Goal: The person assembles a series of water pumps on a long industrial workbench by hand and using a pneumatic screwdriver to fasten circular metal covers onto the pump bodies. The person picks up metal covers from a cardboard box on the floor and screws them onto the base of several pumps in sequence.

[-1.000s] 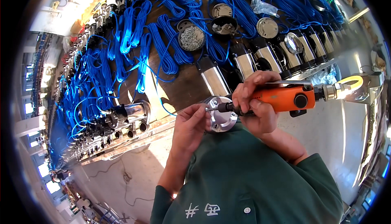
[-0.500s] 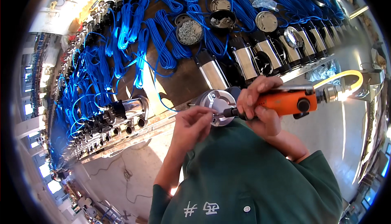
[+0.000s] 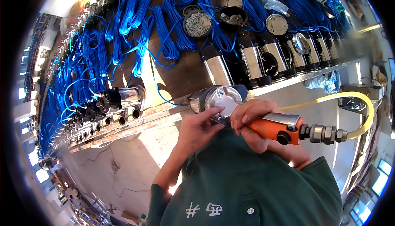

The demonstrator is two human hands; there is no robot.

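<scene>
A metal cylinder [image 3: 197, 102] with a round, light-coloured end face lies at the bench's front edge, its end toward me. At the lower left of that face is my left hand [image 3: 196, 130], thumb and forefinger bent around a small dark spot by the rim. What they hold there is too small to make out. My right hand [image 3: 253, 121] is wrapped round the front of an orange power screwdriver [image 3: 273, 128], which lies nearly level. Its tip points left toward the cylinder's lower rim, mostly hidden by my fingers. A yellow hose [image 3: 364, 102] runs from its rear fittings.
Behind the cylinder stands a row of shiny metal cylinders [image 3: 217, 70]. Coiled blue cables [image 3: 166, 41] cover much of the bench. A round tray of small metal parts [image 3: 198, 24] and a black bowl [image 3: 233, 17] sit farther back. Another metal cylinder [image 3: 129, 97] lies left.
The screwdriver and my right hand have shifted down and tilted, rear end lower. My left thumb and forefinger have spread from a closer pinch. The whole view has shifted slightly.
</scene>
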